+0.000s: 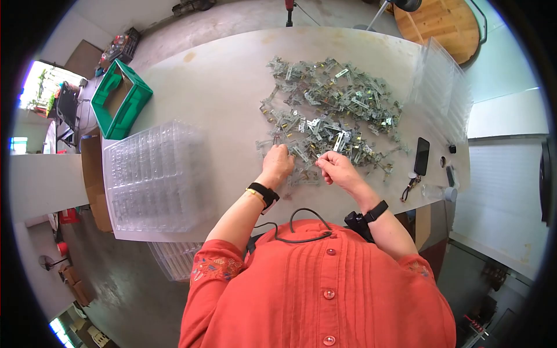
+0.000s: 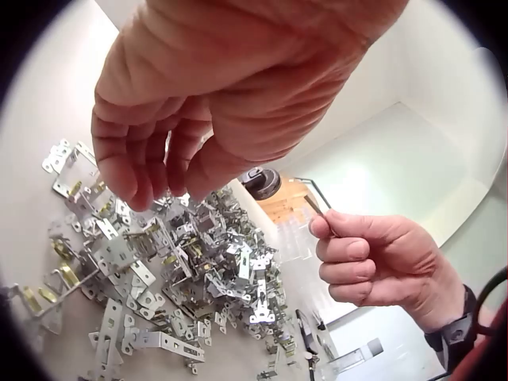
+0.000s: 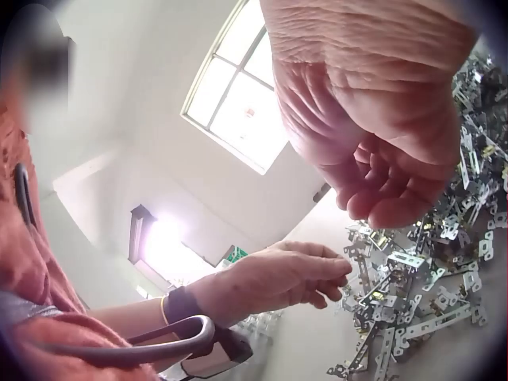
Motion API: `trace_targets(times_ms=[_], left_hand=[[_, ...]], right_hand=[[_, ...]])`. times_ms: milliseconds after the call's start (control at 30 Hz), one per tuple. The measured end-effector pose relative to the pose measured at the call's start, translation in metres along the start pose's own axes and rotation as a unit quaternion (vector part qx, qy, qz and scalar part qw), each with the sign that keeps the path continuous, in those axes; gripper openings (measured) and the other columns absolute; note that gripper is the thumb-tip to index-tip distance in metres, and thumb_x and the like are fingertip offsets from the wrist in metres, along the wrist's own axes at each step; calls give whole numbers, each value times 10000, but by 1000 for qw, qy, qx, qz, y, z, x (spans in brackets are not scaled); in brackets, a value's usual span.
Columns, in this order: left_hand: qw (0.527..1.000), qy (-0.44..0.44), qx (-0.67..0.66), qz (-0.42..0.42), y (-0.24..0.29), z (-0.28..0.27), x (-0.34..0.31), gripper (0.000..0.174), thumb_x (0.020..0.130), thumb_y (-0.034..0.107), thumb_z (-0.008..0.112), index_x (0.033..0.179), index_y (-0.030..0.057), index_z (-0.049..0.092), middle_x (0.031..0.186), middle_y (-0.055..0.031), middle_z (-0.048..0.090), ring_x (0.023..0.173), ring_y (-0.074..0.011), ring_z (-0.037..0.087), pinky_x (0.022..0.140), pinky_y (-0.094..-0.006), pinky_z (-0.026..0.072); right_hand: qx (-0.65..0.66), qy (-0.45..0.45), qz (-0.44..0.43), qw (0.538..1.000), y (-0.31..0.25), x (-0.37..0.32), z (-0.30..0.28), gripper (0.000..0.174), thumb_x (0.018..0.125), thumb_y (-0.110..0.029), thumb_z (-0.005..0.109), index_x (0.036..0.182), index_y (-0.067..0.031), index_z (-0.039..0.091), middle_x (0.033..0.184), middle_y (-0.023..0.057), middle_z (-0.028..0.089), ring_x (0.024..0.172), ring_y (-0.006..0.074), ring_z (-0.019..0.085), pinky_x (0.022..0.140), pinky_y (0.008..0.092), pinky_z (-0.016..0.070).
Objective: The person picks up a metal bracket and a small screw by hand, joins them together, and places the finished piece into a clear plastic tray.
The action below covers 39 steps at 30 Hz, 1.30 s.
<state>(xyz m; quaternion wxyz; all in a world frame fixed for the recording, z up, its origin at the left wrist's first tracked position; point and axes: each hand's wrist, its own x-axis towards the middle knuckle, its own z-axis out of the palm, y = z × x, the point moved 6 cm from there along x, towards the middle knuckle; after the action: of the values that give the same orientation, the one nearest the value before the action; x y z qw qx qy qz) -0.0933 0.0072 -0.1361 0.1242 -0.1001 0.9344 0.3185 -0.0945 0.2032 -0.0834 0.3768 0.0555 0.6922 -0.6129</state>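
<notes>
A large heap of small silvery metal brackets (image 1: 348,98), some with yellowish parts, is spread over the table. My left hand (image 1: 277,163) is at the near left edge of the heap. Its fingers (image 2: 131,171) point down, loosely bent, over the brackets, and nothing shows held between them. My right hand (image 1: 341,169) is to its right, at the heap's near side. Between thumb and forefinger it pinches a small thin metal piece (image 2: 315,205), whose lower end the fingers hide. The other fingers of the right hand (image 2: 381,262) are curled into the palm.
Stacked clear plastic trays (image 1: 156,180) lie at the table's left, and a green crate (image 1: 123,98) stands behind them. More clear trays (image 1: 441,87) lean at the right. A phone (image 1: 422,156) and a clear bottle (image 1: 439,192) lie near the right edge.
</notes>
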Motion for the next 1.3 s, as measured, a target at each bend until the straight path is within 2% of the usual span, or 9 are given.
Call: trace_targets(times_ms=[233,333,533,600,967,1100,1133,1167,1300], left_hand=[[989,-53,129,-43,-2,22,16,269,806,129,629,1034,-13,646,1065,-210,650,1052,-370,636,878,-479,514],[983,-92,159,-24,-1,22,17,279,795,118,633,1046,-4,644,1067,-193,655,1057,-362,636,859,-472,516],[976,-34,199,77,11,1,2,167,832,105,557,980,43,604,1000,-191,656,992,-398,640,827,-493,511],[989,-29,146,11,9,-11,1,147,865,105,524,989,33,560,994,-215,656,950,-427,639,812,-509,504],[999,-19,-36,29,2,-15,-5,135,911,135,498,943,4,487,846,-305,627,866,-502,606,741,-566,462],[995,-28,-93,39,3,-16,-12,126,888,81,513,964,-14,483,860,-311,627,872,-506,610,736,-567,466],[995,-27,-93,40,2,-16,-14,126,888,81,513,964,-14,483,860,-311,627,872,-506,610,736,-567,466],[993,-16,-108,44,1,-17,-15,115,891,92,518,938,-9,492,836,-286,620,832,-485,606,714,-535,468],[984,-7,-179,24,-1,-23,-20,125,873,108,564,890,-2,506,783,-222,606,729,-392,597,670,-460,476]], right_hand=[[-31,-13,27,999,4,24,-12,154,963,-215,601,942,-63,594,697,-9,575,556,74,528,485,247,448],[-32,-18,25,999,10,34,-12,149,962,-214,601,942,-66,595,696,-8,576,554,76,527,481,250,448],[-27,-34,18,999,5,37,-11,163,969,-247,611,973,-84,607,739,-13,589,608,66,545,539,243,472],[-26,-32,14,999,4,37,-9,165,968,-251,611,978,-86,607,752,-11,595,623,65,551,548,244,476],[-153,-24,-132,979,16,56,10,146,942,-205,646,932,-59,655,783,-36,598,675,68,534,600,250,456],[-230,-46,-144,961,16,55,23,125,941,-179,645,949,-54,653,778,-31,614,684,75,547,614,262,463],[-197,-60,-102,973,20,55,26,154,915,-207,663,963,-61,674,803,12,651,715,117,585,655,289,484],[-163,-74,-59,982,25,55,28,189,889,-234,681,978,-67,695,827,55,687,745,160,623,695,317,505],[-188,-68,-96,975,20,54,33,185,888,-231,684,974,-68,695,818,47,690,741,151,626,693,317,507]])
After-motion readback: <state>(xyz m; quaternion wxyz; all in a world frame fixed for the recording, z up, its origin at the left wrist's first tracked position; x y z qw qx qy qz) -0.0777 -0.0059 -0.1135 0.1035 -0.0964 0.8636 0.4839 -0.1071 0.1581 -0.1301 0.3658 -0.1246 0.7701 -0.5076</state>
